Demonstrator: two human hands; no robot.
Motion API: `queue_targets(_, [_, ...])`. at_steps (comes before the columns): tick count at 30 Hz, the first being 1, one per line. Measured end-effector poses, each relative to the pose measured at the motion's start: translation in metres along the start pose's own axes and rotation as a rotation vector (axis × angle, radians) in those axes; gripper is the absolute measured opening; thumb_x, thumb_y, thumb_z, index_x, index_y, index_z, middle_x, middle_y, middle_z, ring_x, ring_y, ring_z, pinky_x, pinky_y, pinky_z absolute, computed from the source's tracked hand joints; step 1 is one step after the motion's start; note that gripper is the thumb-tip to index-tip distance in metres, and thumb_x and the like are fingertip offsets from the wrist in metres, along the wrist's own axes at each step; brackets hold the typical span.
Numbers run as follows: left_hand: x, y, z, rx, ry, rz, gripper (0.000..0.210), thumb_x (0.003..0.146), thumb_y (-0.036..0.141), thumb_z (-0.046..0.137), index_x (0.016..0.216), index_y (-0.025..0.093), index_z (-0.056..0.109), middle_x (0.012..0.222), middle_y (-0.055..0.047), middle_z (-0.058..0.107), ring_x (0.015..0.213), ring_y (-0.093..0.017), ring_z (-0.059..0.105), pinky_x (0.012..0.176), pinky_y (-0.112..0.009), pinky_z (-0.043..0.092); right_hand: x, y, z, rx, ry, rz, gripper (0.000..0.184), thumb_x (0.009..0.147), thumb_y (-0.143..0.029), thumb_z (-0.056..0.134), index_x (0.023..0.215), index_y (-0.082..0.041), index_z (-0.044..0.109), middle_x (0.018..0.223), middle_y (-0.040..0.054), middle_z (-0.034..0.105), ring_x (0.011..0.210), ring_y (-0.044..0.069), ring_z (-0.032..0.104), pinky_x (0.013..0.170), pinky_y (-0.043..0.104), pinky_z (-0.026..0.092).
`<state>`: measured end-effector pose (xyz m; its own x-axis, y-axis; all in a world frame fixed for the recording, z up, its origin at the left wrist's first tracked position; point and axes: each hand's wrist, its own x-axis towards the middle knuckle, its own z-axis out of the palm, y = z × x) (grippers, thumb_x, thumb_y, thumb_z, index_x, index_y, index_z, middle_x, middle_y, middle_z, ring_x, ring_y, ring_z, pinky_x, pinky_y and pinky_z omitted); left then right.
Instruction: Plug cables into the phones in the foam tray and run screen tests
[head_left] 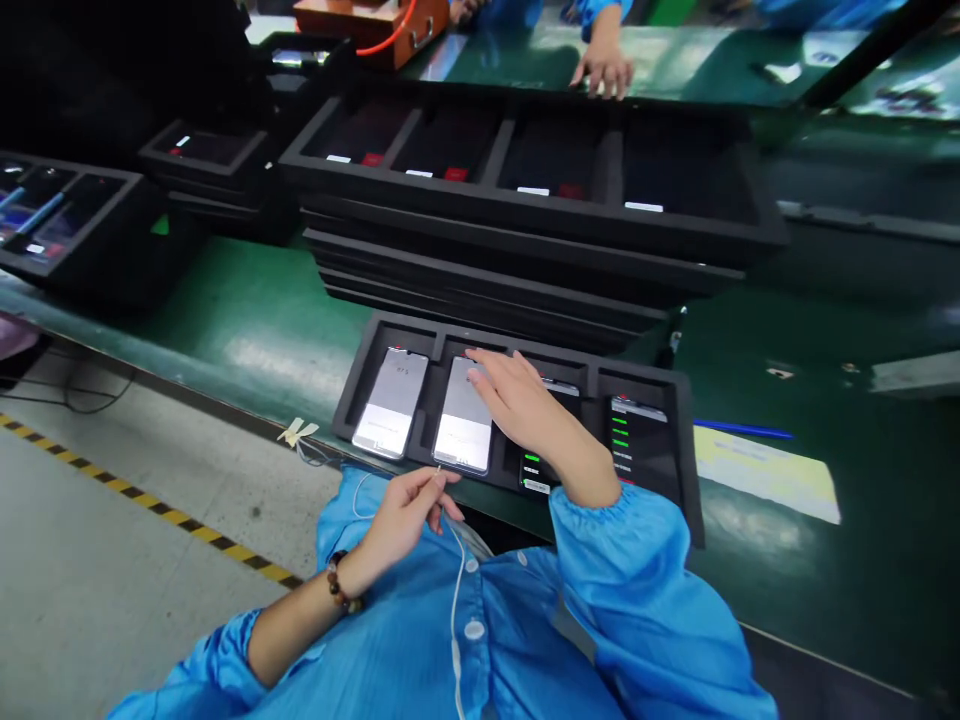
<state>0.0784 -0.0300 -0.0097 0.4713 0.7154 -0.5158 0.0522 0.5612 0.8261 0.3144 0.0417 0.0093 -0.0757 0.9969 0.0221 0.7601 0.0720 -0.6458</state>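
A dark foam tray [589, 385] with compartments lies in front of me, holding several smartphones. The leftmost phone [391, 405] has a lit white and grey screen. Beside it, a second phone [463, 420] is lit the same way. My right hand [517, 395] reaches over that phone's upper right corner, fingers stretched out and holding nothing; whether they touch the screen I cannot tell. Partly under my right forearm is a third phone [534, 468] with a dark screen and green marks. A similar fourth phone [637, 440] sits farther right. My left hand [416, 510] pinches a thin white cable [455, 610] at the second phone's lower edge.
Behind the tray rises a stack of dark foam trays [525, 225]. A blue pen [742, 430] and a yellowish paper strip [765, 470] lie to the right. More trays [71, 215] stand at left. Another person's hand [605, 65] rests beyond the stack.
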Motion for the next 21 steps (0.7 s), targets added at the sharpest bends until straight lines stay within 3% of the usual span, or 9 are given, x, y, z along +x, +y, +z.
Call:
queue_targets(10, [0.007,-0.002,0.007,-0.2,-0.009,-0.059,0.071,0.084,0.08,0.077,0.098,0.01,0.082,0.097,-0.02,0.085,0.058,-0.013,0.054,0.065,-0.03,0.048,0.01,0.014,0.0,-0.013,0.011,0.028,0.054,0.114,-0.061,0.029,0.13,-0.029,0.07,0.128,0.0112,0.078,0.123,0.036,0.069,0.115,0.061,0.047])
queue_targets(17, [0.007,-0.002,0.007,-0.222,0.0,-0.116,0.077,0.072,0.084,0.083,0.095,0.01,0.081,0.093,-0.02,0.085,0.059,-0.015,0.064,0.061,-0.028,0.05,0.015,0.028,0.014,-0.034,0.084,0.001,0.06,0.11,-0.07,0.029,0.115,-0.03,0.072,0.114,0.0123,0.079,0.108,0.038,0.071,0.105,0.063,0.05])
queue_targets(21, [0.009,-0.001,0.003,-0.166,-0.025,-0.156,0.08,0.071,0.085,0.082,0.1,0.011,0.08,0.096,-0.018,0.085,0.06,-0.017,0.067,0.061,-0.029,0.052,0.014,0.023,0.015,-0.035,0.079,0.012,0.057,0.11,-0.067,0.032,0.126,-0.029,0.071,0.118,0.0133,0.08,0.115,0.04,0.071,0.114,0.069,0.045])
